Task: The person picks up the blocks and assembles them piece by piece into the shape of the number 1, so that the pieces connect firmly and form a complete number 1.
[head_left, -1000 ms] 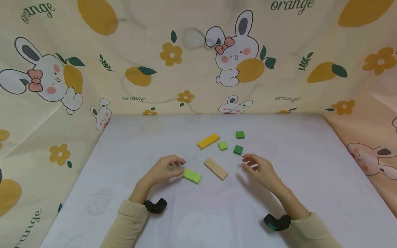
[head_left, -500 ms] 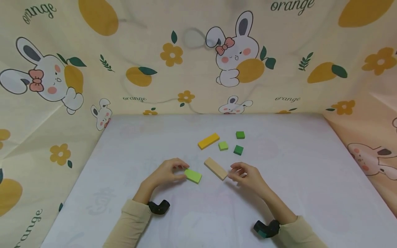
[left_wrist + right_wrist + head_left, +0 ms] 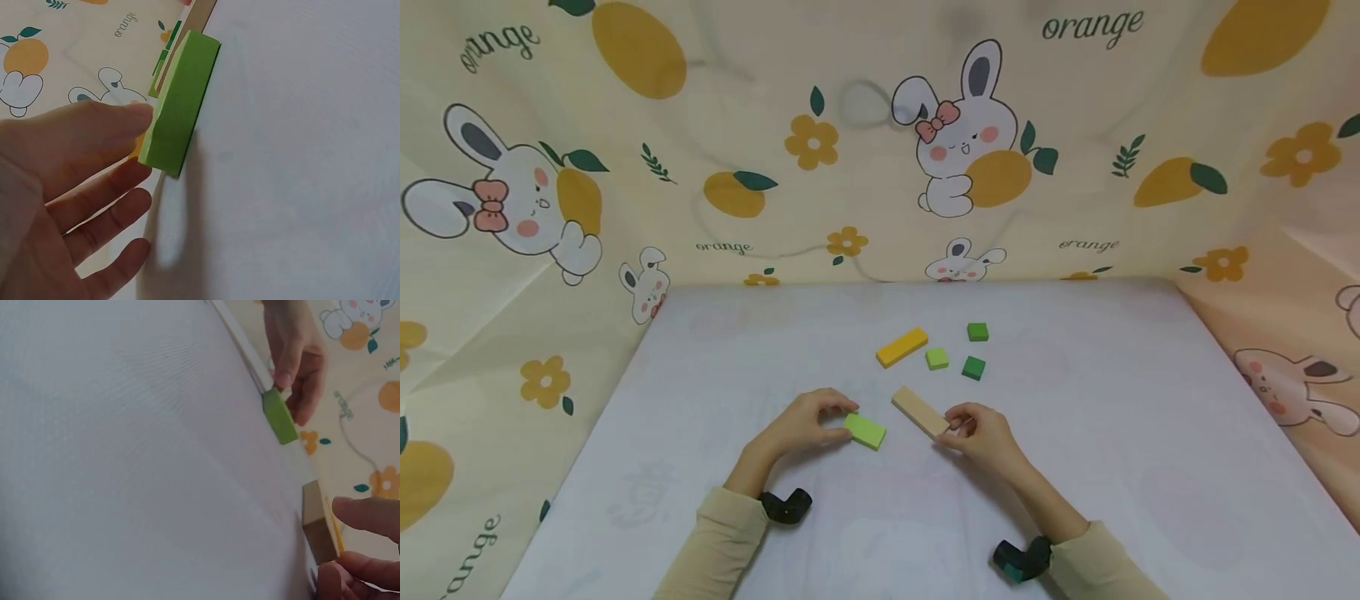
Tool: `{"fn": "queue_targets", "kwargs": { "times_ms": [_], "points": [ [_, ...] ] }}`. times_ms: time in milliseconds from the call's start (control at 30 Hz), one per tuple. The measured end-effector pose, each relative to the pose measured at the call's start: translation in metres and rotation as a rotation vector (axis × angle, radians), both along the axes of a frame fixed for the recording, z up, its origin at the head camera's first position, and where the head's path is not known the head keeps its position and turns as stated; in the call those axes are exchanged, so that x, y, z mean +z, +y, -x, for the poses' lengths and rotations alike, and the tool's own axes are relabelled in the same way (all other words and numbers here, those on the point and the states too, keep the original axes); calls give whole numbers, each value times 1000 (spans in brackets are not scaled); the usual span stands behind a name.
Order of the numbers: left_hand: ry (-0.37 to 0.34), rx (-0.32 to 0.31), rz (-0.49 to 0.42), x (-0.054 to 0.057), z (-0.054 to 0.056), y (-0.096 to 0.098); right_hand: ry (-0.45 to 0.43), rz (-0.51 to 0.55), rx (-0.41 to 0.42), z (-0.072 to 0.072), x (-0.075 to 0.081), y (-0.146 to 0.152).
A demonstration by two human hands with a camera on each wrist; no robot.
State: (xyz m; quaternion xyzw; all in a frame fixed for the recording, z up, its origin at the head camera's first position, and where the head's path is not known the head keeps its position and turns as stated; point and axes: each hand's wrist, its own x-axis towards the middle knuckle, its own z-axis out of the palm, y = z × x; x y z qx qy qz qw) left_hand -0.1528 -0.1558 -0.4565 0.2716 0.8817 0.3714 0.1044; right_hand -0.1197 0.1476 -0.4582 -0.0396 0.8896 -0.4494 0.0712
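A light green rectangular block (image 3: 865, 432) lies flat on the white table. My left hand (image 3: 805, 423) pinches its left end between thumb and index finger; in the left wrist view the thumb lies against the block (image 3: 178, 106) and the other fingers are spread below. To the right, a natural wood plank-shaped block (image 3: 917, 411) lies at a slant. My right hand (image 3: 987, 440) holds its near right end between thumb and fingertips. In the right wrist view, fingers (image 3: 369, 515) sit at the edge of the wooden block (image 3: 315, 515).
Behind these blocks lie a yellow long block (image 3: 902, 347), a small light green block (image 3: 937, 358), a dark green block (image 3: 973, 368) and a mid-green block (image 3: 977, 332). A cloth with printed rabbits (image 3: 962, 183) encloses the white table (image 3: 1112, 375) at back and sides.
My right hand has moved left and down from beside the dark green block to the wooden block's end. My left hand has shifted slightly right onto the light green block. Both blocks stay in place.
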Motion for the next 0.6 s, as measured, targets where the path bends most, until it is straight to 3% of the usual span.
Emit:
{"fn": "queue_targets", "kwargs": {
  "times_ms": [600],
  "points": [
    [-8, -21, 19, -4, 2, 1, -5, -56, -69, 4, -5, -11]
  ]
}}
